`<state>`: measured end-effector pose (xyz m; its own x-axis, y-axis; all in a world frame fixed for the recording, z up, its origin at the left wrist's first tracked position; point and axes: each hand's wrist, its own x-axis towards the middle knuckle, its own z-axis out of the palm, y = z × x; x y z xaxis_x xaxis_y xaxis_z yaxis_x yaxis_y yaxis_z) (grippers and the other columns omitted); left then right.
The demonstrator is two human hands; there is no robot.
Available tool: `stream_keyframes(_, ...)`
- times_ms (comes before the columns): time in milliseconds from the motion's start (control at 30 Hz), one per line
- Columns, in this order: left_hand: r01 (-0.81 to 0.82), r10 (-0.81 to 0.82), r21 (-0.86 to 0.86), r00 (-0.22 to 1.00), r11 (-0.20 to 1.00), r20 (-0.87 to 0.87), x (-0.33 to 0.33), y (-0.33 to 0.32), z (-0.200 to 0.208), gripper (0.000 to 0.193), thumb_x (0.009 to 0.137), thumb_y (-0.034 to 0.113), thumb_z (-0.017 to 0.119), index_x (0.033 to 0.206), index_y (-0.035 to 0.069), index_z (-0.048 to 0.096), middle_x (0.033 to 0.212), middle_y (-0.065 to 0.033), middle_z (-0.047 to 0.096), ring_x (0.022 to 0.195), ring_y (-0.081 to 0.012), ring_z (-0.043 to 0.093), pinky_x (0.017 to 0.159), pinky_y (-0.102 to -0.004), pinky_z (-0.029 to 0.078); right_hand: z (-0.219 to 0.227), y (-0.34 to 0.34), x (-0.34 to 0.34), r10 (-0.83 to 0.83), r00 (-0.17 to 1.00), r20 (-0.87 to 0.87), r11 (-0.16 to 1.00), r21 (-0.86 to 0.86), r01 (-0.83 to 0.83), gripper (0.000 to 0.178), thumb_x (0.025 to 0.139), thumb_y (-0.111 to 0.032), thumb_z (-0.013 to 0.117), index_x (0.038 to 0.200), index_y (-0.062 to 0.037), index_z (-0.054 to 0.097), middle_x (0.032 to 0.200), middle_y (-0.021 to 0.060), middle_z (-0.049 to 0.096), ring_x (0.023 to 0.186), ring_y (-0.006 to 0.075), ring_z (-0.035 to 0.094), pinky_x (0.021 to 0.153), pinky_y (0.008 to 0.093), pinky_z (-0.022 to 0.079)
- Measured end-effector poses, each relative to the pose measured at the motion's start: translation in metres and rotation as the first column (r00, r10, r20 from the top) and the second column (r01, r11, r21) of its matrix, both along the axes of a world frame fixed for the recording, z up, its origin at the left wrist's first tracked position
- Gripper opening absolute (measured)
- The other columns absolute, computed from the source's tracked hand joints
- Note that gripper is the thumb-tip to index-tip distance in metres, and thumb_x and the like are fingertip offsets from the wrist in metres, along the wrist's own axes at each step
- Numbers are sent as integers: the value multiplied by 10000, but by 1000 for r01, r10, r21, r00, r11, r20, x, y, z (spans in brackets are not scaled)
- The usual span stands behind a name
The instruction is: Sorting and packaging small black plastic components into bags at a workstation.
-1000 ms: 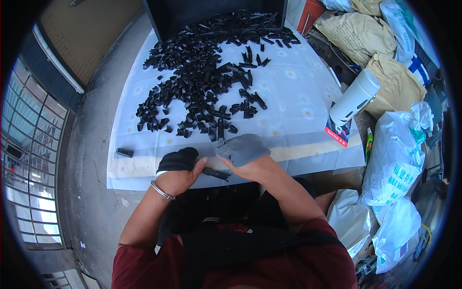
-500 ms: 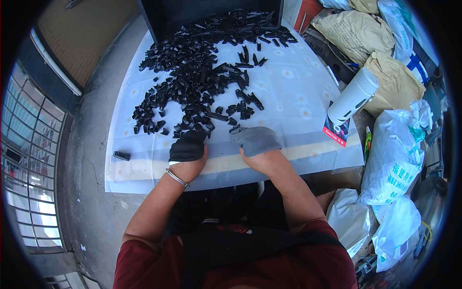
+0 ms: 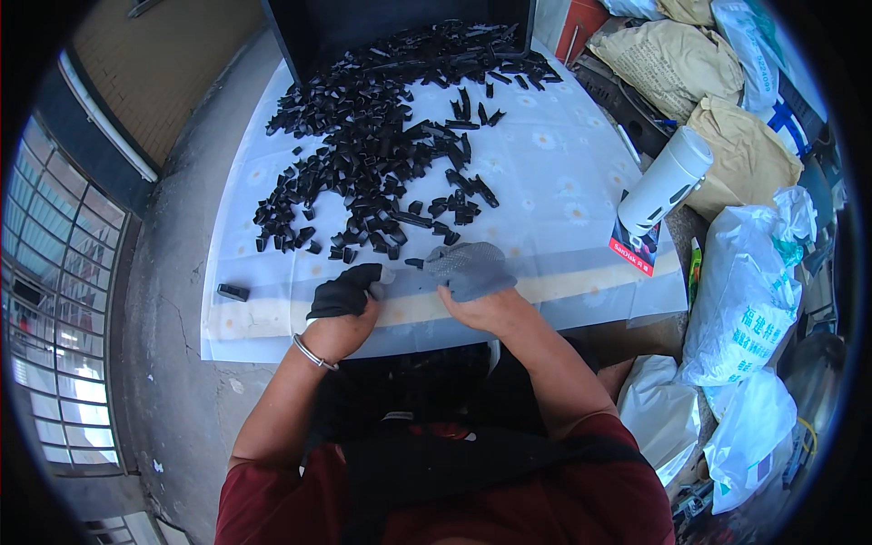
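Your left hand (image 3: 348, 298) and right hand (image 3: 474, 277) are on your side of the pile of black parts (image 3: 354, 163). Left fingers curl inward; whether they grip anything cannot be told. Right fingers are hidden; a small black piece (image 3: 414, 263) shows beside them, grip unconfirmed. Progress, as judged: one separate part (image 3: 232, 292) lies left of the pile; most remain loose within it.

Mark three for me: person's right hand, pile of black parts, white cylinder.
Right hand (image 3: 473, 280): head view, middle of its back.
Pile of black parts (image 3: 365, 154): head view, its dense middle.
White cylinder (image 3: 667, 180): head view, middle of its side.
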<state>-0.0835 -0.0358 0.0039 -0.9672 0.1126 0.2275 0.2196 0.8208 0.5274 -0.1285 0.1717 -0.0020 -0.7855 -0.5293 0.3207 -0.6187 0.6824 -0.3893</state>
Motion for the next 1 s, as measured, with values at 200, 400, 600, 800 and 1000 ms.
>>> stream_keyframes(200, 35, -34, -14, 998, 999, 57, 3, 3, -2, 289, 727, 71, 530, 1010, 30, 569, 874, -172, 601, 753, -317, 597, 680, -355, 486, 15, -6, 6, 133, 937, 324, 984, -159, -85, 321, 792, -286, 514, 984, -35, 569, 1004, 169, 570, 920, 337, 528, 800, 407, 427)
stream_keyframes(400, -7, -17, 167, 990, 986, 143, 4, 5, 10, 390, 710, 110, 630, 1075, 27, 523, 925, -178, 599, 797, -306, 602, 718, -343, 484, 23, -3, 2, 254, 895, 367, 967, -91, -237, 316, 827, -303, 510, 996, -42, 569, 989, 168, 570, 903, 332, 530, 791, 399, 429)
stream_keyframes(600, 106, -157, 303, 976, 947, 148, 5, 7, 23, 486, 703, 121, 690, 1117, -6, 471, 968, -159, 593, 811, -218, 598, 714, -299, 480, 8, -18, 17, 379, 911, 164, 880, -367, -300, 238, 826, -229, 530, 974, -53, 594, 876, 121, 607, 817, 302, 566, 740, 379, 451)
stream_keyframes(800, -76, -242, 711, 911, 699, 334, 9, 6, 0, 321, 833, 221, 585, 1060, 5, 514, 927, -74, 588, 756, -140, 564, 654, -270, 472, -2, -26, 17, 354, 933, 61, 824, -492, -281, 202, 779, -150, 603, 938, -27, 586, 829, 103, 609, 727, 287, 578, 672, 352, 463)
stream_keyframes(1000, -399, -164, 889, 884, 226, 439, 22, 28, -16, 313, 897, 300, 464, 938, 13, 584, 781, -52, 586, 677, -130, 535, 630, -259, 447, -6, -35, 25, 295, 955, -21, 781, -570, -254, 235, 799, -158, 597, 974, -17, 531, 799, 104, 579, 726, 235, 569, 644, 319, 449)
